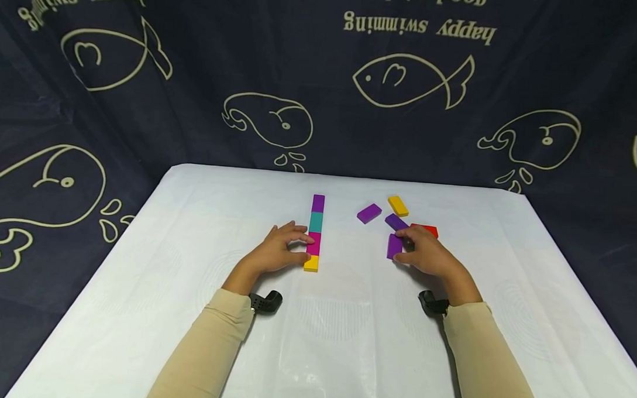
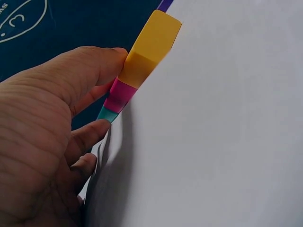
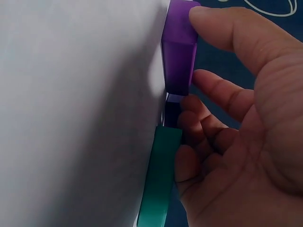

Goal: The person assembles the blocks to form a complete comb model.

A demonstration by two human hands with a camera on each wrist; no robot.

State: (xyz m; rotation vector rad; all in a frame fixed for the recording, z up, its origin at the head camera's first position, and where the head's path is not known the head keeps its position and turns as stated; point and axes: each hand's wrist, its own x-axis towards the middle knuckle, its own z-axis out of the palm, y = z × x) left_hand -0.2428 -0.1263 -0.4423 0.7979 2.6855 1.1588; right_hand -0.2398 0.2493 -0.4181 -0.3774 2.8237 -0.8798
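Purple, teal, pink and yellow blocks form a straight column on the table. My left hand (image 1: 277,249) lies along the column's left side, thumb against the yellow block (image 2: 150,45) and a fingertip on the pink block (image 1: 314,243). Beyond them are the teal block (image 1: 316,222) and the column's purple block (image 1: 318,203). On the other side, my right hand (image 1: 427,252) holds a separate purple block (image 1: 394,247) between thumb and index finger. Its other fingers are bent near a green block (image 3: 161,177), which the hand mostly hides in the head view.
Beyond the right hand lie a dark purple block (image 1: 396,222), a lighter purple block (image 1: 369,213), a yellow-orange block (image 1: 398,206) and a partly covered red block (image 1: 428,230). White sheeting covers the table (image 1: 323,351). A dark printed cloth (image 1: 328,64) hangs behind its far edge.
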